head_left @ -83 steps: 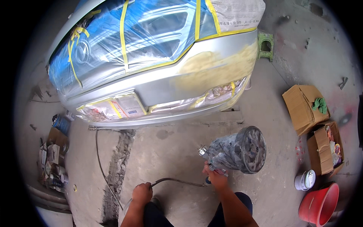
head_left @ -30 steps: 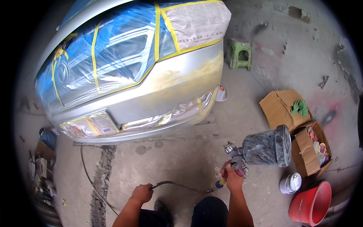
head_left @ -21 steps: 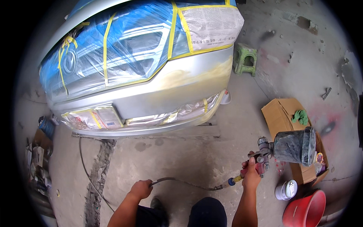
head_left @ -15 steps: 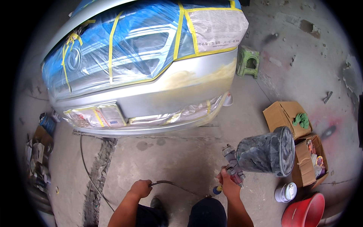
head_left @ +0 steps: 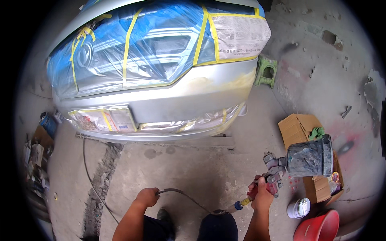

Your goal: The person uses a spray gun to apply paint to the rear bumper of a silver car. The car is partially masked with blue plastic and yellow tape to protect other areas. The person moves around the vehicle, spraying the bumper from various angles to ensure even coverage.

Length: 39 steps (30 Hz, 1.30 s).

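Note:
My right hand (head_left: 262,197) is closed around the handle of a spray gun (head_left: 274,173). The gun is tilted sideways, with its dark, paint-smeared cup (head_left: 305,160) pointing right. A blue-and-yellow coupling joins the handle to a thin air hose (head_left: 183,194). That hose curves across to my left hand (head_left: 148,197), which grips it. Beyond my hands stands a silver car bumper (head_left: 161,107) with yellowish patches on its right side. Blue-tinted masking film (head_left: 161,48) covers the bodywork above it, bordered by yellow tape and a newspaper sheet (head_left: 240,36).
A green plastic stool (head_left: 265,72) stands beside the car. At right are cardboard boxes (head_left: 295,127), a small white can (head_left: 298,208) and a red bucket (head_left: 317,229). Clutter (head_left: 38,154) lines the left. The hose trails over a rough strip in the concrete floor (head_left: 161,172).
My right hand has moved right and slightly forward with the spray gun, whose cup has swung right and now overlaps the boxes. My left hand still grips the hose, barely shifted.

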Each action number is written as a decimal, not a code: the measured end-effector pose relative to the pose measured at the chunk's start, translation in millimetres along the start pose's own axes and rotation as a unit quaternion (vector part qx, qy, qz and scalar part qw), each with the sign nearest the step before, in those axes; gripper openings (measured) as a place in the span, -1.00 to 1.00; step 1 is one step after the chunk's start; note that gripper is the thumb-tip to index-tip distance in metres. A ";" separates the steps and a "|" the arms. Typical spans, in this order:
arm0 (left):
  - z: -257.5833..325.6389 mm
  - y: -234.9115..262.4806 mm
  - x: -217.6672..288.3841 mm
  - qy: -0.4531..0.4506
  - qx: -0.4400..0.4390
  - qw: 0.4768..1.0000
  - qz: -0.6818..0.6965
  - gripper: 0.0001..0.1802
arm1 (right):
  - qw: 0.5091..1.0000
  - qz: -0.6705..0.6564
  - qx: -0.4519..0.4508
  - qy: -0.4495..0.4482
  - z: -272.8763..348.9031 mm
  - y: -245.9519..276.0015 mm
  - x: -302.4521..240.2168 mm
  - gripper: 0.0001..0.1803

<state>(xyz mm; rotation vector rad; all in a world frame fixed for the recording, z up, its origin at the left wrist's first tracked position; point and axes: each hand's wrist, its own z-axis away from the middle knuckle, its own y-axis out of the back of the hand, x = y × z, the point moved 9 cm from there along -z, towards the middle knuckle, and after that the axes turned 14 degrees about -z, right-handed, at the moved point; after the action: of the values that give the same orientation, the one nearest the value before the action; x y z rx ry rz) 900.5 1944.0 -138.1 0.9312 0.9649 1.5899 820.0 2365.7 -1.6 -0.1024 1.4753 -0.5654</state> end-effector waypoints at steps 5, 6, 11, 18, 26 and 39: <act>0.2 -0.4 -6.9 0.009 0.002 1.000 -0.003 -0.69 | 0.996 -0.030 0.044 0.072 -11.7 12.2 -28.8 -0.57; 0.3 0.4 -6.8 0.012 0.003 1.000 0.000 -0.69 | 0.997 -0.020 0.033 0.060 -12.1 6.5 -28.4 -0.58; 1.7 -1.5 -6.9 0.011 -0.016 1.000 0.006 -0.67 | 0.997 0.057 -0.042 -0.017 18.2 -44.4 -6.7 -0.73; -1.4 -1.8 -7.8 0.002 -0.027 1.000 -0.005 -0.67 | 0.954 0.020 -0.277 -0.116 54.5 -114.4 11.0 -0.67; -5.6 3.2 -13.4 0.021 0.012 0.999 0.049 -0.72 | 0.995 -0.044 -0.019 0.085 6.2 -51.2 -87.4 -0.62; 128.6 -7.6 -50.3 0.168 -0.092 0.975 0.108 -0.72 | 0.966 0.133 -0.213 -0.061 56.5 -153.7 -103.6 -0.72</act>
<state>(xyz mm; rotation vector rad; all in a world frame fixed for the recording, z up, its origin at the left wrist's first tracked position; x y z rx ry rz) 1030.3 1913.7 -101.3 0.6667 0.9474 2.0313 829.4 2260.4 160.9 -0.2668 1.4419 -0.0168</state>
